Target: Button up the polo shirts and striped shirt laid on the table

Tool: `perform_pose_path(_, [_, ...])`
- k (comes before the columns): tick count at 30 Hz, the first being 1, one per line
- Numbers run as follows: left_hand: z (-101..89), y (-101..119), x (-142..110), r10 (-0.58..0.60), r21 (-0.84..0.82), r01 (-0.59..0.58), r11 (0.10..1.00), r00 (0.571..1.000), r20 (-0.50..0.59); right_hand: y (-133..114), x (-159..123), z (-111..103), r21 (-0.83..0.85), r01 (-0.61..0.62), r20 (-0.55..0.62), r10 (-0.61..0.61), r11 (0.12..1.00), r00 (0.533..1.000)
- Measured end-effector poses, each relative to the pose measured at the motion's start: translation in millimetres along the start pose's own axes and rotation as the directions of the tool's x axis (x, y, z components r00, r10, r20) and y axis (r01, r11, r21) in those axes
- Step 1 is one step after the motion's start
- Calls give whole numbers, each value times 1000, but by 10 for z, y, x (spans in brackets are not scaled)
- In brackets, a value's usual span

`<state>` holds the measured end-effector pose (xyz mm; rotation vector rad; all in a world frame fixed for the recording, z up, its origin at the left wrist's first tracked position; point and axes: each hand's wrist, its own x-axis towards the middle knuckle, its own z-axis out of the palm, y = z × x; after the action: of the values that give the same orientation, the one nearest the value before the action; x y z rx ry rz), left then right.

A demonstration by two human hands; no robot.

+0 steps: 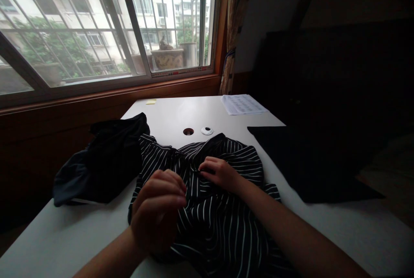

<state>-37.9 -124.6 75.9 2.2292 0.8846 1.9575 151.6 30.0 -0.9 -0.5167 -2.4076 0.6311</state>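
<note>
Garment (226,222) of striped cloth, probably light, limp and best gripped by its edges, is spread rumpled on the white surface (171,112), pinched near its middle by the right hand (224,176), while whether anything is held by the curled left hand (155,213) cannot be told.

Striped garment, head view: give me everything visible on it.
The striped garment is dark, near black, with thin white stripes; it looks like soft woven cloth. It lies crumpled on the white table, folds turning the stripes several ways, with a raised peak at its far edge. Its cut is unclear. The right hand's fingertips are at its upper middle; whether they pinch is unclear. The left hand overlaps its left part in view, contact unclear. A dark cloth bundle borders its far left.
</note>
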Motion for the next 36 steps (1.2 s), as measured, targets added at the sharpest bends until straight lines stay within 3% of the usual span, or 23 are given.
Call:
perform_pose_path(1, [13,-160,33,22,43,-24,999,999,50,1,0,-3,-2,6,-7,-6,1000,1000])
perform_pose_path(3, [26,-509,59,-47,215,2,977,978,204,-2,0,-11,2,22,-21,-22,1000,1000])
perform_pose_path(6, [30,-938,-8,-179,313,46,949,893,412,-10,0,-24,10,34,-49,-33,999,998])
perform_pose_path(9, [52,-1115,-125,-239,279,120,953,862,447,-15,1,-33,22,18,-63,-17,1000,998])
perform_pose_path(16, [125,-1066,-263,-430,138,412,901,796,426,-30,13,-2,77,-8,-62,13,997,998])
perform_pose_path(18, [121,-1050,-247,-508,110,516,849,742,437,-54,16,5,76,-2,-73,8,997,997])
perform_pose_path(23, [79,-1010,-176,-687,63,752,656,561,461,-136,22,6,57,56,-127,-48,997,991])
perform_pose_path(26, [61,-1011,-188,-744,7,834,552,489,456,-161,26,14,49,67,-129,-60,997,990])
perform_pose_path(31, [53,-1037,-242,-785,-82,884,461,449,428,-169,30,8,-23,87,-193,-90,996,977])
perform_pose_path(36, [52,-1031,-226,-773,-46,863,503,473,422,-223,-6,-25,-235,71,-323,-146,970,935])
